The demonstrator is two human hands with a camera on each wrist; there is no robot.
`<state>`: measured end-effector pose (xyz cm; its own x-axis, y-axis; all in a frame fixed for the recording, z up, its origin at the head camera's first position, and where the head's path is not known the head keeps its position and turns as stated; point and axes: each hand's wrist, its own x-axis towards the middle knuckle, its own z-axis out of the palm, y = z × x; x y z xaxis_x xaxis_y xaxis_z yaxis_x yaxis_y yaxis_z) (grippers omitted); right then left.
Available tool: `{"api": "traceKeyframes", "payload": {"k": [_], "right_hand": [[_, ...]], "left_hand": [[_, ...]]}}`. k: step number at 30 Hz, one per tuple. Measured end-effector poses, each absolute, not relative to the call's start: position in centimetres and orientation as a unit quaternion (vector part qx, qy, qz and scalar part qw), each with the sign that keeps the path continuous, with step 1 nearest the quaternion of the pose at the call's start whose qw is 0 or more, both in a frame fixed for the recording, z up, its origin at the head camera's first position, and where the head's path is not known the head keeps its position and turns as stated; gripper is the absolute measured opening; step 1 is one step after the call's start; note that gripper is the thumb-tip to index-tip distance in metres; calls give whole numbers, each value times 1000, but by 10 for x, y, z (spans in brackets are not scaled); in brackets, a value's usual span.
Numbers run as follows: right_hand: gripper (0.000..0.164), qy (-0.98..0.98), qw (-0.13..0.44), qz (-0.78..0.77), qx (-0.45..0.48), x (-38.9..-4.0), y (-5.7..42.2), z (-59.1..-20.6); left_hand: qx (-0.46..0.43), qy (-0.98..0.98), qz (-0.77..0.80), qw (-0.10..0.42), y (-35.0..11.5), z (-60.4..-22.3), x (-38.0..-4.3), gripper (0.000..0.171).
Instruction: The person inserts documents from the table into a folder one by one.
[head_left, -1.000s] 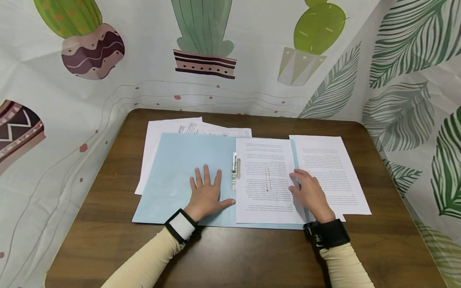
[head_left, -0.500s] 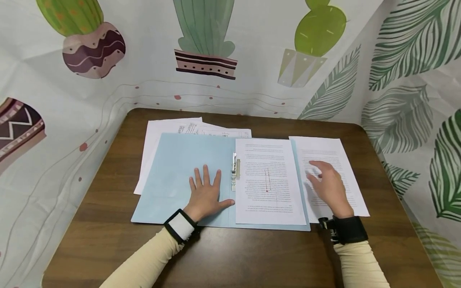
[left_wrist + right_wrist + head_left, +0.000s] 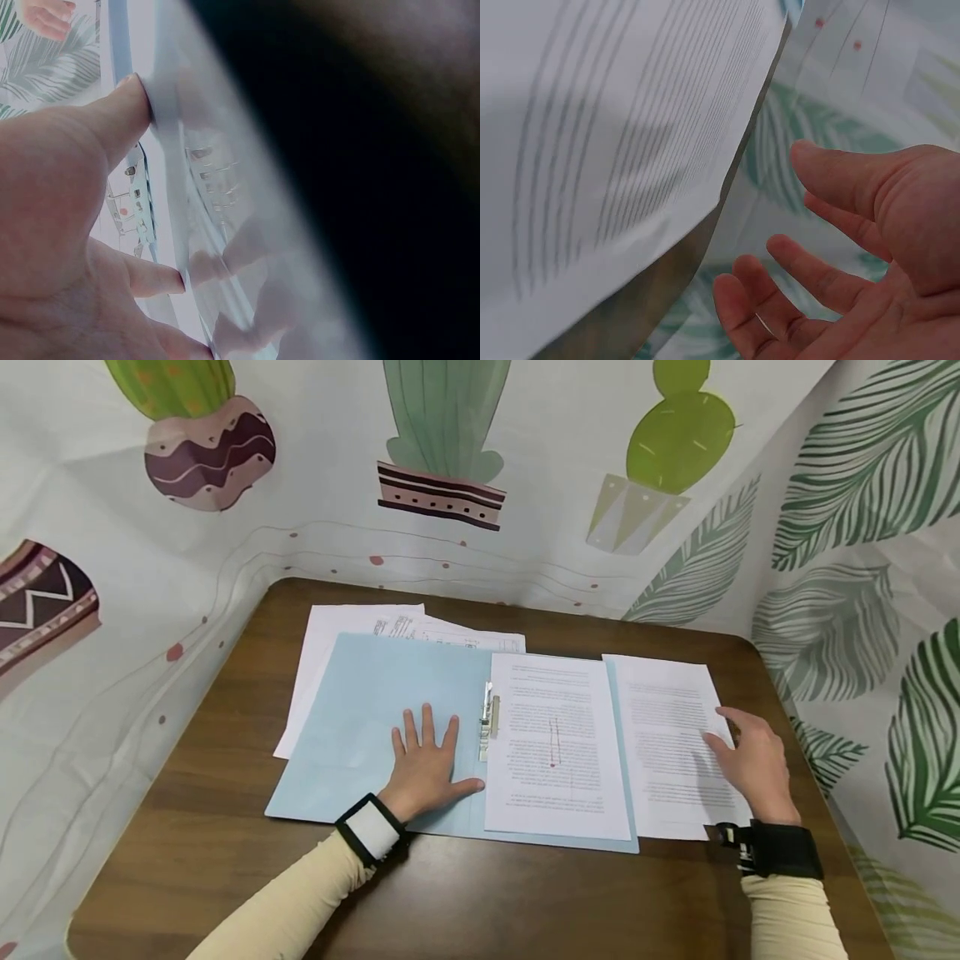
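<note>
Head view: two hands (image 3: 420, 777) (image 3: 756, 767), one blue folder (image 3: 397, 681).

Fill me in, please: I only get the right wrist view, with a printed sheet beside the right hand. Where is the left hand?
Observer: The left hand lies spread on the left half of an open blue folder.
Operator: What sits along the middle of the blue folder?
Observer: A metal clip, right at the inner edge of a printed page.
Operator: Any other papers on that side?
Observer: Yes, some loose sheets stick out past the left and far edges of the blue folder.
</note>
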<state>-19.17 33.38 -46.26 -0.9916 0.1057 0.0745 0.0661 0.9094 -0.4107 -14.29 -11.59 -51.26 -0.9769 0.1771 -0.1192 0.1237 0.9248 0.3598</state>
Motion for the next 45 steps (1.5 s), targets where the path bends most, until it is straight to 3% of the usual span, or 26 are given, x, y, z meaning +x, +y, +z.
{"api": "traceKeyframes", "payload": {"k": [15, 39, 45], "right_hand": [[50, -977, 44, 189, -93, -186, 379, -472], [70, -967, -80, 210, -120, -192, 367, -484], [75, -968, -87, 197, -129, -189, 361, -486]], "left_hand": [[76, 978, 177, 79, -116, -513, -144, 109], [73, 979, 173, 85, -115, -513, -144, 111], [70, 979, 168, 88, -115, -513, -144, 111]]}}
